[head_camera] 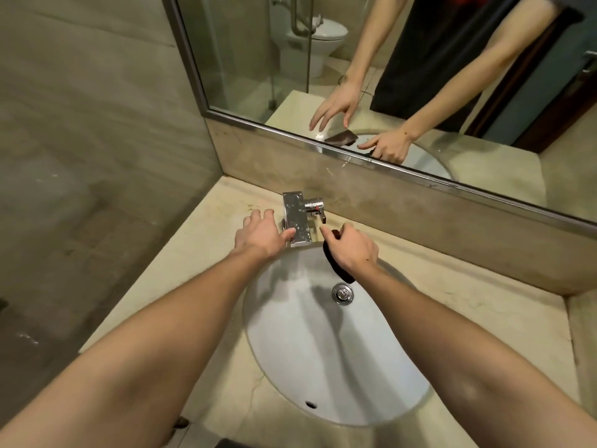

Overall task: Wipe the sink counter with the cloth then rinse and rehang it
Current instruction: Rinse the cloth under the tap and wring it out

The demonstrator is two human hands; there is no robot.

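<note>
A dark cloth hangs from my right hand, which grips it over the far rim of the white oval sink, just right of the chrome tap. My left hand hovers with spread, relaxed fingers at the tap's left side, its thumb near the spout, and holds nothing. The beige stone counter surrounds the basin. Most of the cloth is hidden under my right hand.
A chrome drain plug sits in the basin. The tap's lever points right. A stone backsplash and a framed mirror rise behind the counter. A tiled wall stands at the left.
</note>
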